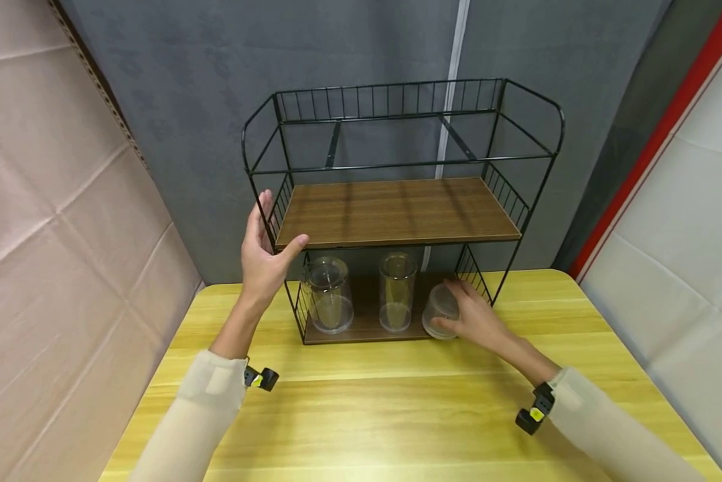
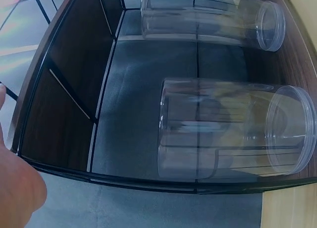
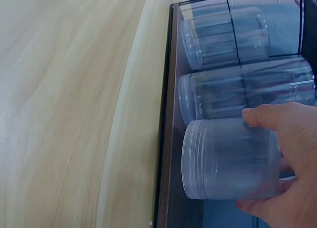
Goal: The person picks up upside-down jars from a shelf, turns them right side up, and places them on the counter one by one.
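A black wire rack [image 1: 397, 165] with wooden shelves stands on the table. My left hand [image 1: 263, 264] rests against its left front post, fingers extended along the side and thumb at the front corner of the middle shelf [image 1: 397, 211]. With thumb and fingers, my right hand [image 1: 478, 318] grips a short, cloudy clear jar [image 3: 230, 158] at the right end of the bottom shelf [image 1: 361, 335]. Left of it on that shelf stand a tall narrow clear jar [image 1: 396, 291] and a wider clear jar [image 1: 329, 298]; the left wrist view shows the wider clear jar [image 2: 223, 129] close up.
The yellow wood-grain table [image 1: 361, 415] extends in front of the rack. A grey cloth wall [image 1: 216, 134] rises behind it. Pale panels flank the table on the left [image 1: 65, 234] and right [image 1: 686, 268]. The rack's top tier [image 1: 397, 164] has bare bars.
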{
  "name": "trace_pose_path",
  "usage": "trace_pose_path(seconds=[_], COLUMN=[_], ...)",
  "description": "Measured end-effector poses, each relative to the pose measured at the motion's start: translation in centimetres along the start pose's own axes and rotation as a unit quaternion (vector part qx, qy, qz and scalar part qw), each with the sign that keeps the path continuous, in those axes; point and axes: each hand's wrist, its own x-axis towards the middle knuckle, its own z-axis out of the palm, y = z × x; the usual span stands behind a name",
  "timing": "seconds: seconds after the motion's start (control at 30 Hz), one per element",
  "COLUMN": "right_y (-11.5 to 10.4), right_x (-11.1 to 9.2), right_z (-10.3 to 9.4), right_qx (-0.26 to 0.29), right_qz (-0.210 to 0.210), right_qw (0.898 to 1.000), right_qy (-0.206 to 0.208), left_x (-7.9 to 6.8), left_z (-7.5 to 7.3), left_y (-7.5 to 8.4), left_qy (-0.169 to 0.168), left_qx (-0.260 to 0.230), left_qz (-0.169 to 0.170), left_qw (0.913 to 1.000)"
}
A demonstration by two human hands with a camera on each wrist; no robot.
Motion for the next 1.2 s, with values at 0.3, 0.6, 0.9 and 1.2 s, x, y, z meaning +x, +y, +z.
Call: trace_pose_path(seconds=[0.3,0.6,0.9,1.2], right_y=[-1.7,-3.4,-5.1,-7.6], right_x=[-1.4,-3.0,-4.3,-4.6], right_z=[-1.1,-2.5,-2.5,-2.7], right_qx=[0.005,0.034,0.077,0.152], right_qz=[-0.015,-0.006,-0.004,-0.002], right_qw=[1.0,0.999,0.996,0.985], right_qy=[0.023,0.036,0.054,0.077], left_x=[-1.7,-4.2,-7.9,-11.6], left_z=[0.0,0.9,2.1,3.8], left_y=[1.4,3.2,3.2,2.5], left_qy=[0.091,0.167,0.171,0.056], left_qx=[-0.068,-0.089,-0.083,-0.073], left_qz=[0.067,0.145,0.205,0.213], left_qw=[0.9913,0.9711,0.9602,0.9728])
